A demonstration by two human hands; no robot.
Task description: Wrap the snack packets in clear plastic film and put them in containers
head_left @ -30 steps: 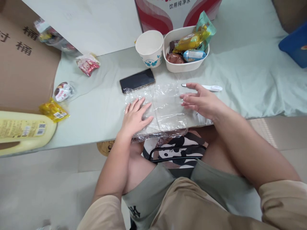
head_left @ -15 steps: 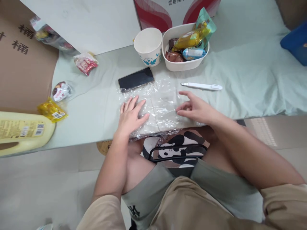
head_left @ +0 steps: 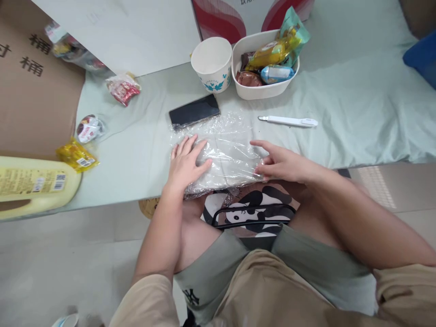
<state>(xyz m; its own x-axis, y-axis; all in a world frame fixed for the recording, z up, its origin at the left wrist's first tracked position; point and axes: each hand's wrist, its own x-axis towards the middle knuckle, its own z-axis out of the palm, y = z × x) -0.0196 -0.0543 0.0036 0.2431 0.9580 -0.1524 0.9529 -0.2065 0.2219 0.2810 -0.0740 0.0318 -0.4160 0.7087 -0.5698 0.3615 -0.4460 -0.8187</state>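
Note:
A crinkled sheet of clear plastic film (head_left: 228, 156) lies on the pale green cloth at the table's front edge, with part of it bunched over that edge. My left hand (head_left: 186, 161) rests flat on its left side, fingers spread. At the film's right edge is my right hand (head_left: 281, 161), its index finger stretched out and its thumb low beside the film. The other fingers of that hand are curled and partly hidden. Just behind the film lies a black phone (head_left: 195, 111). A white pen-shaped cutter (head_left: 289, 121) lies beyond my right hand.
A paper cup (head_left: 213, 66) and a white tub (head_left: 265, 92) of packaged snacks stand at the back. Leftward are a red packet (head_left: 124, 88), a round packet (head_left: 89, 129), a yellow packet (head_left: 76, 155) and a yellow jug (head_left: 37, 188). A panda-print surface (head_left: 254, 206) shows below the table edge.
My right hand has shifted slightly toward me and to the right along the film's edge. My left hand stays in place on the film. The view has moved slightly.

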